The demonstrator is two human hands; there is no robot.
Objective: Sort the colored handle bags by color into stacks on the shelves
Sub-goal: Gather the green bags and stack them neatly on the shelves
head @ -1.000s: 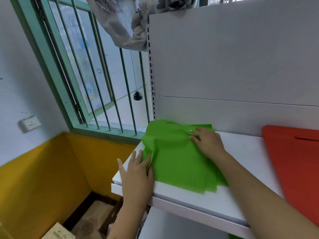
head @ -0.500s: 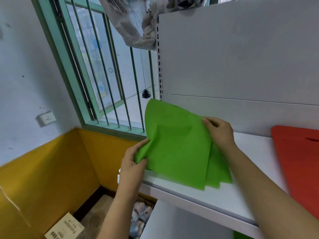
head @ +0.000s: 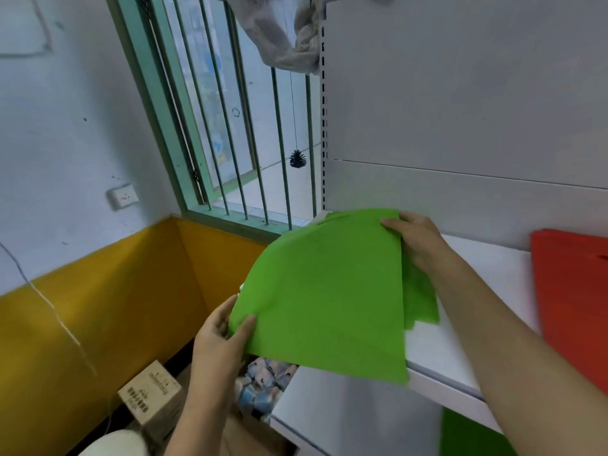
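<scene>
A bright green handle bag (head: 325,291) is lifted off the white shelf (head: 487,278), tilted and spread flat. My left hand (head: 223,337) pinches its lower left edge, thumb on top. At the bag's upper right corner my right hand (head: 414,235) grips it. More green bags (head: 421,301) lie on the shelf beneath it, showing at its right side. A red bag (head: 572,291) lies flat on the shelf at the far right.
A barred green window (head: 230,133) and a yellow-and-white wall (head: 98,291) stand to the left. Below the shelf sit a cardboard box (head: 151,396) and patterned packets (head: 266,383). Another green piece (head: 467,436) shows on a lower shelf. Cloth (head: 286,31) hangs above.
The green bag went from lying on the shelf under both hands to being lifted and held out toward me. My left hand has dropped lower and nearer; the view shifted right.
</scene>
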